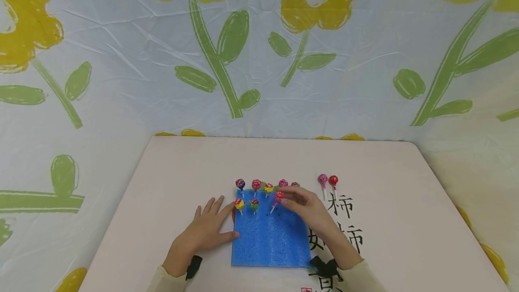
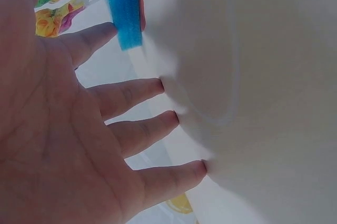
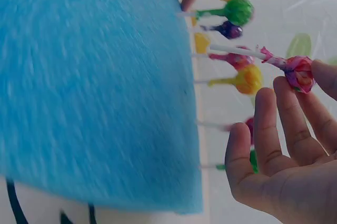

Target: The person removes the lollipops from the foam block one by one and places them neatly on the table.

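My right hand pinches a pink-wrapped lollipop by its candy head. In the right wrist view its white stick points at the blue foam block, the tip apart from the surface. Fingers spread, my left hand rests on the table, with the index finger and thumb at the block's left edge. Several wrapped lollipops stand in the foam: a back row with a dark purple one and a yellow one, and, nearer me, a yellow-red one and a green one.
Right of the block, a pink lollipop and a red lollipop lie on the pale table. Black printed characters mark the tabletop. A flowered sheet hangs behind and along the sides.
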The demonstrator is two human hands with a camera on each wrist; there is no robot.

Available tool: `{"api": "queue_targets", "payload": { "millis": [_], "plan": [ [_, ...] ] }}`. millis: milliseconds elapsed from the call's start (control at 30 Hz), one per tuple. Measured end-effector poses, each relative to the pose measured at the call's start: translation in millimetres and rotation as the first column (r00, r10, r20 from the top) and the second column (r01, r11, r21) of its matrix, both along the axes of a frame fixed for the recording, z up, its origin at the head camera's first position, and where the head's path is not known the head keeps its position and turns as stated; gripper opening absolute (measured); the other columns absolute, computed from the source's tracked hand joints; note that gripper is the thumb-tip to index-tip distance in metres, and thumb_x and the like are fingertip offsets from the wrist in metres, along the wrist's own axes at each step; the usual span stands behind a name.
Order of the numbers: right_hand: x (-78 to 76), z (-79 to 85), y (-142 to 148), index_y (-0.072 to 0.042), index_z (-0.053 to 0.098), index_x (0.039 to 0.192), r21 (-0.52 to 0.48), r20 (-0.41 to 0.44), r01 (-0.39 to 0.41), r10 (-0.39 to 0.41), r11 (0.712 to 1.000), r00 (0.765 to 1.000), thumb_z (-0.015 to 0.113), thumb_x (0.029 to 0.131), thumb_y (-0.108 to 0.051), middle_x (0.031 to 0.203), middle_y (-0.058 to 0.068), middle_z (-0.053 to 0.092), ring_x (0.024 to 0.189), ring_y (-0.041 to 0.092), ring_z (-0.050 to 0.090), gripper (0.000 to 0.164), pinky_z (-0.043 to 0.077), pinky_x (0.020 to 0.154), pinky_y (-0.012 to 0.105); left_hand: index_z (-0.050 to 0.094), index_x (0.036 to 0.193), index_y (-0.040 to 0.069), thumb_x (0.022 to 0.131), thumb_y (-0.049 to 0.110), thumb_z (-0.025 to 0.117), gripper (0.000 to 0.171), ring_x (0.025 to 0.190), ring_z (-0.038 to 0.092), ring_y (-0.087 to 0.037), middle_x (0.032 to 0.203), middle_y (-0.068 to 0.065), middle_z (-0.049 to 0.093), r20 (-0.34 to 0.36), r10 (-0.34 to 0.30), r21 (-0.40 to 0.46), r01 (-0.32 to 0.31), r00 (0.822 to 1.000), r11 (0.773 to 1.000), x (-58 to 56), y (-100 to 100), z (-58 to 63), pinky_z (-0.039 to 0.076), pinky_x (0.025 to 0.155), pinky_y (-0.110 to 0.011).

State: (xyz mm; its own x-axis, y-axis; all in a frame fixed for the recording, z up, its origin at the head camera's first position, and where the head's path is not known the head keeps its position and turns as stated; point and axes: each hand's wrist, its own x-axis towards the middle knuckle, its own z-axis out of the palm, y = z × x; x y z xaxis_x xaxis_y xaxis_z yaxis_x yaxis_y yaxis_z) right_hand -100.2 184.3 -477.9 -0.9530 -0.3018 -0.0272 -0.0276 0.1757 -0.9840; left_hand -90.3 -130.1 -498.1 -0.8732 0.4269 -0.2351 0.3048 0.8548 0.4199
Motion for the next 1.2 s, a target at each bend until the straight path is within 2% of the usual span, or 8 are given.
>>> {"api": "queue_targets", "payload": {
  "millis": [167,300,467,567,767,1000,1200],
  "plan": [
    [3.0,4.9,15,-0.006,0.06,0.134,-0.004,-0.017,0.055,-0.055,0.998,0.998,0.065,0.099,-0.02,0.124,0.013,0.064,0.116,0.029,0.059,0.038,0.05,0.094,0.028,0.042,0.153,0.016,0.087,0.06,0.068,0.084,0.145,0.019,-0.048,0.16,-0.021,0.027,0.001,0.002,0.006,-0.002,1.0,1.0,0.2,0,-0.1,0.016,0.108,-0.074],
    [3.0,4.6,33,-0.003,0.059,0.133,-0.012,-0.048,0.092,-0.093,0.996,0.995,0.063,0.101,-0.018,0.118,0.019,0.064,0.109,0.037,0.062,0.036,0.053,0.093,0.033,0.042,0.153,0.016,0.087,0.06,0.068,0.083,0.145,0.019,-0.048,0.159,-0.02,0.028,-0.001,0.006,0.005,-0.006,1.0,1.0,0.2,0,-0.6,0.016,0.108,-0.074],
    [-1.5,2.9,59,-0.001,0.059,0.133,0.009,-0.082,0.176,-0.174,0.984,0.981,0.06,0.102,-0.019,0.114,0.018,0.064,0.1,0.031,0.065,0.035,0.053,0.087,0.032,0.042,0.153,0.016,0.087,0.059,0.069,0.083,0.145,0.019,-0.048,0.159,-0.021,0.028,0.001,0.005,0.008,-0.005,1.0,1.0,0.3,1,-0.7,0.015,0.108,-0.074],
    [-5.8,4.0,76,-0.001,0.059,0.133,0.031,-0.079,0.237,-0.234,0.971,0.969,0.06,0.102,-0.023,0.116,0.013,0.066,0.099,0.026,0.065,0.038,0.052,0.086,0.03,0.042,0.153,0.016,0.087,0.06,0.069,0.083,0.145,0.02,-0.048,0.159,-0.021,0.028,0.003,0.001,0.005,-0.001,1.0,1.0,0.6,0,-0.9,0.016,0.108,-0.075],
    [-16.3,6.7,109,-0.004,0.059,0.135,0.142,-0.067,0.338,-0.331,0.93,0.941,0.059,0.102,-0.035,0.118,0.01,0.066,0.103,0.028,0.064,0.044,0.051,0.087,0.027,0.041,0.153,0.017,0.087,0.062,0.067,0.084,0.146,0.019,-0.048,0.16,-0.02,0.027,0.002,0.004,-0.004,-0.004,1.0,1.0,0.1,-1,-1.7,0.016,0.108,-0.074],
    [-31.0,3.0,141,-0.004,0.057,0.138,0.229,-0.015,0.341,-0.347,0.912,0.938,0.056,0.103,-0.041,0.124,0.005,0.065,0.105,0.028,0.063,0.05,0.043,0.092,0.044,0.042,0.153,0.017,0.087,0.062,0.067,0.084,0.145,0.02,-0.048,0.16,-0.02,0.028,-0.008,0.001,0.009,0.0,1.0,1.0,-1.0,-1,-3.4,0.016,0.108,-0.074],
    [-42.6,-8.0,160,-0.003,0.056,0.138,0.275,0.038,0.345,-0.369,0.897,0.929,0.056,0.101,-0.046,0.122,0.001,0.067,0.105,0.028,0.063,0.057,0.042,0.092,0.044,0.042,0.153,0.018,0.087,0.062,0.067,0.084,0.145,0.02,-0.048,0.16,-0.02,0.028,-0.012,-0.002,0.008,0.002,1.0,1.0,-1.4,-1,-4.4,0.016,0.107,-0.074]
  ]
}}
